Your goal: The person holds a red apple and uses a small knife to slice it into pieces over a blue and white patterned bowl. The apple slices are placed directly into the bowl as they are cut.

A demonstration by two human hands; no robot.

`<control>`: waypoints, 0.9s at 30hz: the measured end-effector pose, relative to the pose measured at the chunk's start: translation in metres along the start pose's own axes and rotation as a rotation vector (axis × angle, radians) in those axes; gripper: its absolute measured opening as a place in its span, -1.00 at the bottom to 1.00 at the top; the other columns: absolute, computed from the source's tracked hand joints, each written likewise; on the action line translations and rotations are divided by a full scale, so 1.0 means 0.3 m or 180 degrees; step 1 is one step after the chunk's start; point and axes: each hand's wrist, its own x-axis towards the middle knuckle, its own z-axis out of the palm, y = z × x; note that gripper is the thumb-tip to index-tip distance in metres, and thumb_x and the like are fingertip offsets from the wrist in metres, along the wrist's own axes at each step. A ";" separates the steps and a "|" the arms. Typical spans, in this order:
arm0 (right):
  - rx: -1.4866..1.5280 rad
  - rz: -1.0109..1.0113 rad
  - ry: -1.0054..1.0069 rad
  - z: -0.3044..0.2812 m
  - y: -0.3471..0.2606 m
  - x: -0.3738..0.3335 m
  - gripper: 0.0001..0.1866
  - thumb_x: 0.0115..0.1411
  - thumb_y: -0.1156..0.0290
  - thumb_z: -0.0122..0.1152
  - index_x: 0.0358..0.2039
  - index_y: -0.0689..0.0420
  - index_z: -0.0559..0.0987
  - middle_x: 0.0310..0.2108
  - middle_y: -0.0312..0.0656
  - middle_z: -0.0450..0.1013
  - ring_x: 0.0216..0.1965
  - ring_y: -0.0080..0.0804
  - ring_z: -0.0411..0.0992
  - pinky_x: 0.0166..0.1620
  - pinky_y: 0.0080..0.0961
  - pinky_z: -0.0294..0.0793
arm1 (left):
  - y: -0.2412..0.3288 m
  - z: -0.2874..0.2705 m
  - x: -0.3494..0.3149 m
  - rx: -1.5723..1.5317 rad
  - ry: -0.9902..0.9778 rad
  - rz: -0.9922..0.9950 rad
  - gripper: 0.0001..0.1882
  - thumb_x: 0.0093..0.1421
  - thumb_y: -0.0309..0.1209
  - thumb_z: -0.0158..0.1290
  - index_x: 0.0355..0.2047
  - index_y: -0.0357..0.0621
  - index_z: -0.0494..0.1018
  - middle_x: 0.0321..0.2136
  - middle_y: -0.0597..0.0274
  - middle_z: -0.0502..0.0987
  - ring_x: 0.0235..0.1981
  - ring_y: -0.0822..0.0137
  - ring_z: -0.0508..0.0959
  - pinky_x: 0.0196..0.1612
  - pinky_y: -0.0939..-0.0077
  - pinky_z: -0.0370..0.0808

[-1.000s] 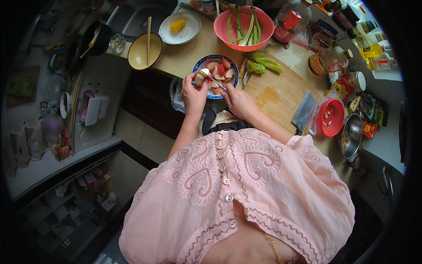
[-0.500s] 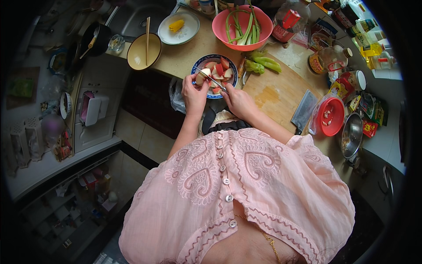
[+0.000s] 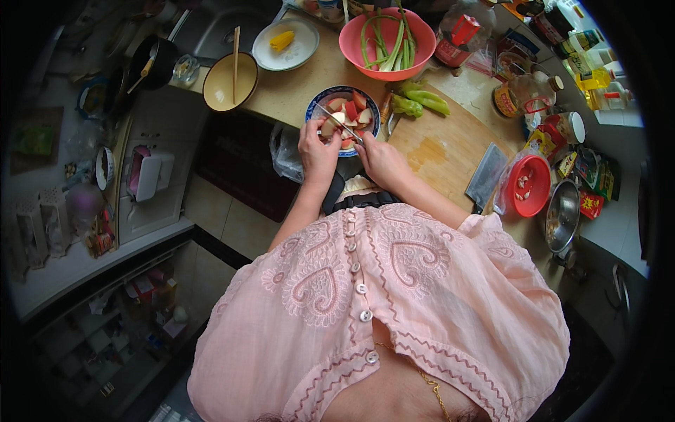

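Observation:
Over a blue-and-white bowl (image 3: 377,116) at the counter's front edge, my left hand (image 3: 319,152) grips a piece of apple (image 3: 328,127) in closed fingers. A small knife (image 3: 337,120) is in my right hand (image 3: 384,162), fingers wrapped round its handle. The blade slants up and left across the bowl, beside the held piece. I cannot tell whether it is cutting in. Several red-skinned apple chunks (image 3: 355,105) with pale flesh lie in the bowl, partly hidden by my hands and the blade.
Right of the bowl lies a wooden cutting board (image 3: 439,130) with green peppers (image 3: 425,100) and a cleaver (image 3: 487,172). Behind stand a pink basin (image 3: 348,46) of green stalks, a plate (image 3: 304,56) with corn, and a bowl (image 3: 216,88) with chopsticks. Bottles (image 3: 531,91) crowd the right.
My left hand has shifted slightly right and turned the apple piece, so its broad pale cut face no longer shows. The knife and right hand have hardly moved.

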 end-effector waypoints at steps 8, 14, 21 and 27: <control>-0.0092 0.0085 -0.0012 0.025 0.022 0.000 -0.72 0.30 0.21 -0.09 -0.30 0.21 0.28 -0.57 0.17 0.44 -0.46 0.22 0.43 -0.42 0.02 0.39 | -0.037 0.030 -0.002 0.0078 -0.0009 -0.0015 -0.72 -0.09 -0.53 0.21 -0.35 -0.27 0.38 -0.28 -0.02 0.47 -0.28 0.00 0.52 -0.27 0.27 0.52; -0.0242 0.0123 -0.0111 0.012 0.005 0.001 -0.72 0.29 0.21 -0.08 -0.30 0.20 0.28 -0.56 0.16 0.45 -0.46 0.21 0.44 -0.42 0.02 0.40 | -0.056 0.016 0.001 -0.0062 -0.0010 -0.0258 -0.68 -0.10 -0.53 0.20 -0.32 -0.24 0.37 -0.28 -0.02 0.48 -0.27 -0.02 0.52 -0.20 0.21 0.49; -0.0280 0.0136 -0.0177 0.019 0.016 0.006 -0.72 0.30 0.21 -0.09 -0.28 0.21 0.28 -0.55 0.17 0.45 -0.46 0.20 0.45 -0.41 0.02 0.41 | -0.058 0.020 0.003 0.0042 0.0020 -0.0278 -0.69 -0.11 -0.52 0.21 -0.34 -0.24 0.37 -0.28 -0.03 0.48 -0.27 -0.03 0.52 -0.21 0.21 0.48; -0.0207 0.0208 -0.0150 0.017 0.011 0.021 -0.70 0.30 0.19 -0.10 -0.28 0.21 0.28 -0.55 0.17 0.46 -0.46 0.19 0.45 -0.41 0.01 0.42 | -0.034 0.045 -0.003 -0.0122 -0.0039 -0.0113 -0.70 -0.10 -0.53 0.20 -0.35 -0.26 0.37 -0.29 -0.01 0.48 -0.25 -0.01 0.50 -0.19 0.21 0.49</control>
